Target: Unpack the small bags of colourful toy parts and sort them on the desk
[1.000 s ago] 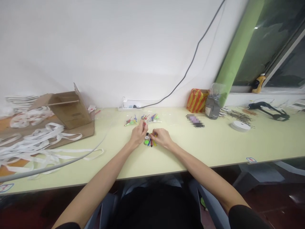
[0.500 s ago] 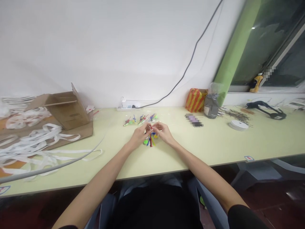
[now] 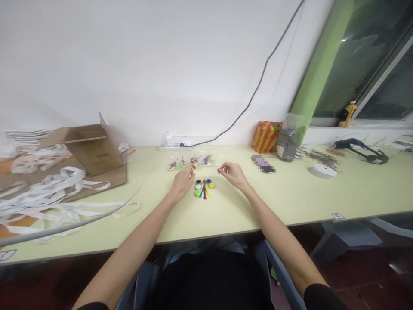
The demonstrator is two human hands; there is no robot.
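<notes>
My right hand (image 3: 235,174) pinches a small red round piece (image 3: 219,171) between thumb and fingertips, just above the table. To the left, my left hand (image 3: 183,180) has its fingers drawn together; whatever is in them is too small or hidden to name. Between my hands lies a group of small plastic parts: thin red, blue and yellow sticks (image 3: 204,189) in the middle, with a black disc (image 3: 198,182), a white disc (image 3: 198,187), a green disc (image 3: 197,193), a blue disc (image 3: 208,181) and a yellow disc (image 3: 211,185) around them. Behind are clear bags of similar colourful parts (image 3: 206,159).
A cardboard box (image 3: 93,150) and white straps (image 3: 61,189) lie left. A power strip (image 3: 176,143) rests by the wall. Rightward are a phone (image 3: 263,163), a striped bag (image 3: 265,137), a grey container (image 3: 286,145), a white roll (image 3: 323,170) and a black headset-like strap (image 3: 361,148).
My hands were together over the parts and have moved apart, left and right. The red piece is now in my right hand alone, and the discs and sticks below are uncovered.
</notes>
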